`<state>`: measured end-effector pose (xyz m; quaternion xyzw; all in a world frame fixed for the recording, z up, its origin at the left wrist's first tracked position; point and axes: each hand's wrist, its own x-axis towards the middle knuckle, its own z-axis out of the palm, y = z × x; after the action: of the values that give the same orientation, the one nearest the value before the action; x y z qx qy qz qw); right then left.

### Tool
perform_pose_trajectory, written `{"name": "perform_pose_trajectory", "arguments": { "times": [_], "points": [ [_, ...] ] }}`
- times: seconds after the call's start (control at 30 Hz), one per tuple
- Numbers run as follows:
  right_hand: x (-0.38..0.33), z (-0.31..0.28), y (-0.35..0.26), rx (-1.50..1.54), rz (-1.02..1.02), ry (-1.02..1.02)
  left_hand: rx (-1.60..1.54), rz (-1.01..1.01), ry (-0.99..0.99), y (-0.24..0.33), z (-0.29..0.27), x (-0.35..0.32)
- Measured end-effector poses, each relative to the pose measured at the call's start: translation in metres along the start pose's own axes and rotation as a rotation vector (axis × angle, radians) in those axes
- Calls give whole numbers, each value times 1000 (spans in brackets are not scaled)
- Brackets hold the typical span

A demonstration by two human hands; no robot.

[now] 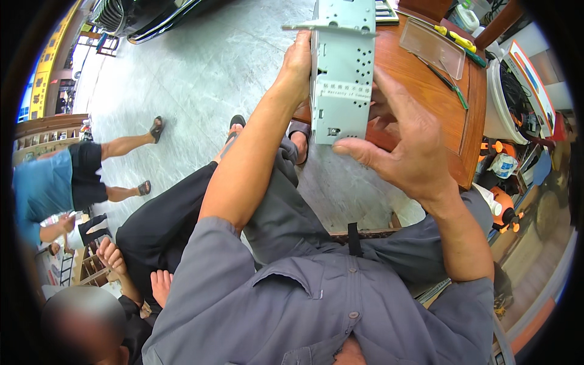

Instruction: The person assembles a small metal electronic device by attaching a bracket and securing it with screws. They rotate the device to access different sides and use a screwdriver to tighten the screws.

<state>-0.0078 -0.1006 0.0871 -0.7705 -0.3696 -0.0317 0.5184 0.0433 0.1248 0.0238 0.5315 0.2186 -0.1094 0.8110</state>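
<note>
A pale metal electronics casing (344, 61) is held up in front of me. It has small round vent holes, slots, a printed label strip across its face and a flange sticking out near its far end. My left hand (298, 64) grips its left side, fingers mostly hidden behind it. At the near right corner, my right hand (404, 137) is curved around the casing. Its thumb lies by the bottom edge and its index finger runs up along the right side; the other fingers are bent beside and behind it.
A wooden table (474, 115) at the right bears a clear plastic tray (432, 45), a yellow-handled screwdriver (456, 39) and a green-handled tool (457, 96). Beyond its edge stands a white bucket (505, 103). One person (79, 316) sits close on my left; another (55, 176) stands farther off. A dark vehicle (143, 18) is at far left.
</note>
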Motion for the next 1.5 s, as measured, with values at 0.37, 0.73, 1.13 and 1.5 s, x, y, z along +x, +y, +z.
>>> {"name": "perform_pose_trajectory", "arguments": {
  "times": [0.37, 0.73, 1.13, 1.5],
  "points": [
    [3, 10, -6, -98, -56, -3, -189, 39, -12, -24, -30, 30],
    [10, 17, 10, -207, -96, 223, -402, 392, 192, -23, -3, 41],
    [10, 13, 13, -354, -202, 284, -249, 504, 210, -29, -1, 39],
    [7, 9, 7, -355, -172, 244, -688, 140, 24, 7, 23, -10]
  ]
}}
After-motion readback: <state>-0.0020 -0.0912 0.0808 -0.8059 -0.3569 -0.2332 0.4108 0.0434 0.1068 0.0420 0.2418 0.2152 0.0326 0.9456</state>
